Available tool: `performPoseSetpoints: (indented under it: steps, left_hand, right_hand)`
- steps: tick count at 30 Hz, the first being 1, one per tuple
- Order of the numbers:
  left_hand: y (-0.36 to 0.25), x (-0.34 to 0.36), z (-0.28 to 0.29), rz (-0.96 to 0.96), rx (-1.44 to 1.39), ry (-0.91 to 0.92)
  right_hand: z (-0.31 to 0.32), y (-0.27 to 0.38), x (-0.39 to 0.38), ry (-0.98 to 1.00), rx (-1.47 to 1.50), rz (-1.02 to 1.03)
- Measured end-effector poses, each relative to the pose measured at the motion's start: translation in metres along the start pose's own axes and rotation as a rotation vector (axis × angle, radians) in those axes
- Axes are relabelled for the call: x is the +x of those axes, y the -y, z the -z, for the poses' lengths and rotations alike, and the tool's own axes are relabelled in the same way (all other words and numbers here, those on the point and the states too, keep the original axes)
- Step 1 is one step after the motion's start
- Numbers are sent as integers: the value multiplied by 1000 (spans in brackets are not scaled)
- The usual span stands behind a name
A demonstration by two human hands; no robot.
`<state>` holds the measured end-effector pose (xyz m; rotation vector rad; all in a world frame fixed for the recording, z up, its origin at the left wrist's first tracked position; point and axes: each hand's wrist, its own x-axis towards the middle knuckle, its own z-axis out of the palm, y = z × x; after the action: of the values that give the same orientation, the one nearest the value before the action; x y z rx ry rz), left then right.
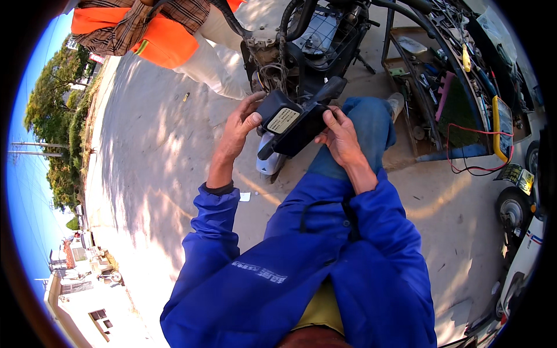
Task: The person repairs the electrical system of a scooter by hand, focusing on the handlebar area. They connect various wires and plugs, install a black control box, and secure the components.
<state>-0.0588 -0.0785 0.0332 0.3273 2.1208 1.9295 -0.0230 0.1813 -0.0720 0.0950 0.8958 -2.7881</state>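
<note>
Blk. unit is held b/w L. hand & R. hand at opp. sides, near bike; inspection is presumably being done; for any next move, steady two-handed support is apparently called for.

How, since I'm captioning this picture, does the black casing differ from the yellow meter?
The black casing is held between the left hand and the right hand; the yellow meter is touched by neither. The casing is black with a pale label; the meter has a yellow frame. The casing is angular and irregular in outline, while the meter looks like a plain rectangle.
</note>
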Motion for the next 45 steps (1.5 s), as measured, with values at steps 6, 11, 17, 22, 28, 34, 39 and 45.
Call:
performPoseSetpoints:
  steps: [6,11,17,22,28,34,39,45]
  left_hand:
    - [2,-15,-19,-15,199,-34]
    - [-2,-20,-20,-19,401,-29]
    - [-50,-12,-41,-221,758,100]
    - [-72,-3,-52,-154,684,175]
    - [-45,23,5,7,-18,-59]
    - [32,39,0,285,-582,-121]
    - [61,67,-37,343,-958,-116]
    - [68,88,-56,305,-1117,25]
  right_hand:
    - [-5,0,-4,57,-43,23]
    - [-18,6,-12,22,-389,64]
    - [3,-4,-4,47,-670,150]
    - [-4,4,-7,4,-298,0]
    - [5,7,-2,-30,-39,-44]
    - [-14,18,-1,-103,102,-111]
    - [-10,18,4,-66,117,-153]
    - [-12,22,7,-148,157,-188]
